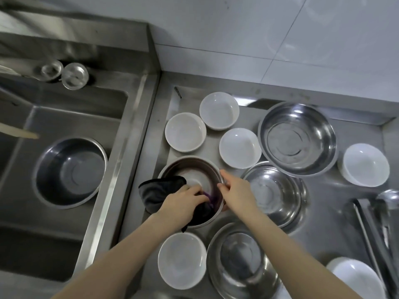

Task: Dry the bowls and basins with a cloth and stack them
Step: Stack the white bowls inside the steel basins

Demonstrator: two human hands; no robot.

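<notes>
At the near edge of the steel tabletop sits the front bowl, white and upright. Just beside it on the right is the front basin, of steel. The corner bowl, also white, is cut off by the frame at the bottom right.

Both forearms reach forward over these to the wiped basin, which stands near the tabletop's left edge. The left hand is inside it, its grip closed round a bunched dark cloth that it presses against the near inner wall. A loose part of the cloth hangs out over the left rim. The right hand holds the basin's right rim, its grip narrow, thumb and fingers pinching the edge.

Just right of that hand lies the middle basin. Steel tongs and a rounded steel utensil lie by the right edge.

Farther back 3 white bowls cluster: the left bowl, the centre bowl and the far bowl. Right of them are the largest basin and the right bowl.

To the left, the sink holds the sink basin. On its back ledge stand 2 small steel cups, below the tiled wall.
</notes>
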